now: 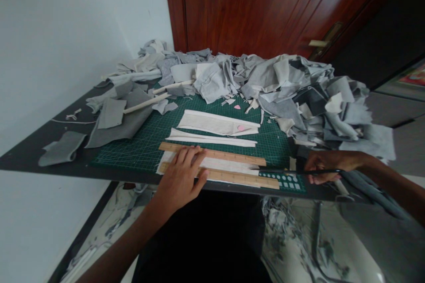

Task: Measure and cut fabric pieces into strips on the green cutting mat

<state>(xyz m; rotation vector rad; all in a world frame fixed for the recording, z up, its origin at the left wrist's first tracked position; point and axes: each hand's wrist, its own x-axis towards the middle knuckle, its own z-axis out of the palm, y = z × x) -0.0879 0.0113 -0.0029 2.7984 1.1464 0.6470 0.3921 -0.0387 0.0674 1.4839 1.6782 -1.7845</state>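
My left hand (182,172) lies with fingers outstretched over two wooden rulers, pressing on them. The upper ruler (232,156) and the lower ruler (242,179) run nearly parallel, with a strip of white cloth (229,165) beneath and between them. At the right, my right hand (320,166) is closed around a long, thin dark tool (292,171); its narrow end reaches left to the cloth between the rulers. Whether it is scissors or a blade is unclear. Behind the rulers lie a narrow folded white strip (212,138) and a wider white cloth piece (212,122).
A green cutting mat (152,130) covers much of the dark table (20,154). Grey and white fabric scraps (275,75) pile along the back and right. Grey pieces (63,148) lie at left. A pink chalk-like piece (241,128) rests on white cloth. A wooden door (245,9) stands behind.
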